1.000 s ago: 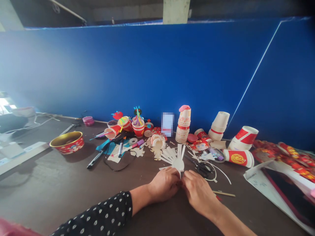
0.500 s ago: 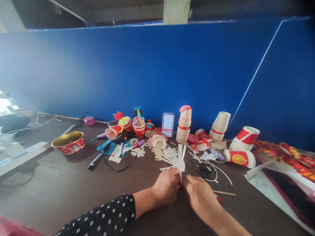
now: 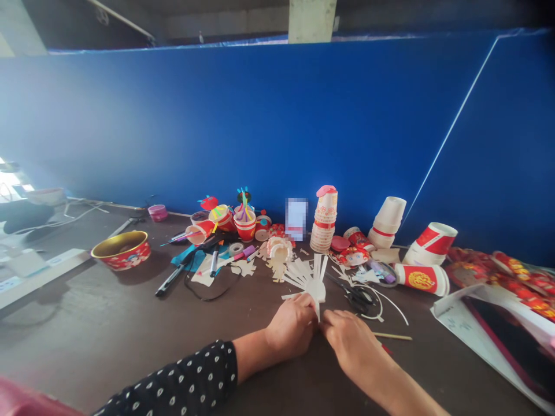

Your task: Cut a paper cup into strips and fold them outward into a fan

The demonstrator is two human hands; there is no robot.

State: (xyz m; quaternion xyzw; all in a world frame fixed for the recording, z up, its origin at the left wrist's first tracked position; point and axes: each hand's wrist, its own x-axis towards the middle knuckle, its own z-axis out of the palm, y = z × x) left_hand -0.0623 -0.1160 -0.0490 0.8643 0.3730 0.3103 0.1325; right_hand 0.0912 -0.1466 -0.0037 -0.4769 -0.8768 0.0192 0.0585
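A white paper cup cut into strips (image 3: 315, 288) lies splayed like a fan in front of me, its round base in the middle and its strips spreading away. My left hand (image 3: 291, 325) is closed on the near side of it, fingers curled over the strips. Close beside it, my right hand (image 3: 349, 341) is closed, with its fingertips pinched at the end of a near strip. The fingertips of both hands almost meet, and what lies under them is partly hidden.
Black scissors (image 3: 361, 297) and a thin wooden stick (image 3: 392, 336) lie right of the hands. Further back stand a stack of paper cups (image 3: 323, 225) and decorated cups (image 3: 245, 226). A gold-lined bowl (image 3: 121, 254) is at left, a tablet (image 3: 515, 341) at right. Markers and paper scraps lie between.
Both hands stay at the cut cup, with only small shifts of the fingers. The right hand has edged slightly closer to the left since half a second ago.
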